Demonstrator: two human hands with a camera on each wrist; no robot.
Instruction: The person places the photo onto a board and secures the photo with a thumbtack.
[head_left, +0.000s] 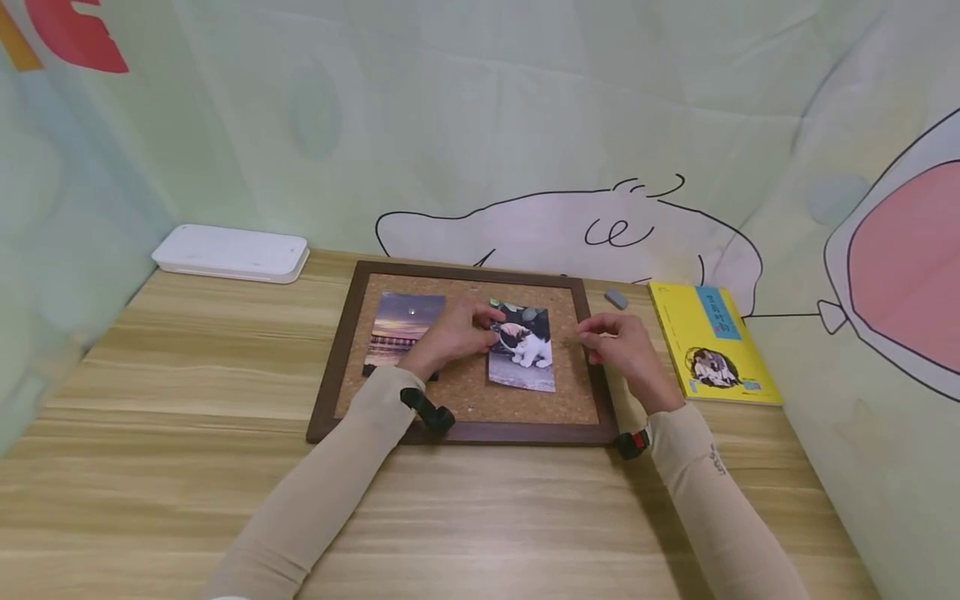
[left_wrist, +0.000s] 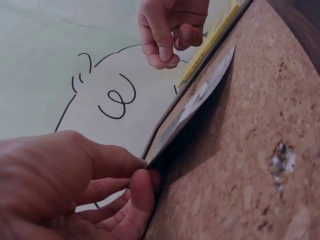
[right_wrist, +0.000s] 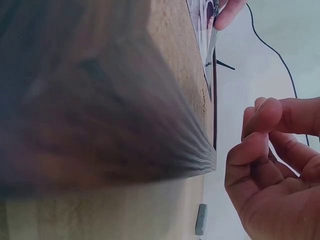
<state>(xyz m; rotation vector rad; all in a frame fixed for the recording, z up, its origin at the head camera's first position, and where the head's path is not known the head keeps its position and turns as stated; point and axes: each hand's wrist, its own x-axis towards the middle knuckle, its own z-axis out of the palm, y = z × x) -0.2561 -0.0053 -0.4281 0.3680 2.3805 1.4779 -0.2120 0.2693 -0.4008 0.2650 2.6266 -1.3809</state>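
Observation:
On a brown-framed corkboard [head_left: 536,408] lie a sunset photo [head_left: 393,321] at the left and a kitten photo [head_left: 521,371] to its right. My left hand [head_left: 453,335] pinches the kitten photo's left edge between thumb and fingers; in the left wrist view that photo [left_wrist: 197,110] stands tilted off the cork. Above the board's right side, my right hand [head_left: 618,346] holds thumb and forefinger together. A tiny glinting thing, seemingly a pin [left_wrist: 171,64], shows at those fingertips in the left wrist view. The right wrist view hides it. A clear pushpin [left_wrist: 282,160] sticks in the cork.
Right of the board lies a yellow book [head_left: 727,342], with a small grey eraser [head_left: 616,298] near its upper left corner. A white case [head_left: 232,252] stands at the back left. A printed cloth [head_left: 480,125] hangs behind the wooden table [head_left: 480,517].

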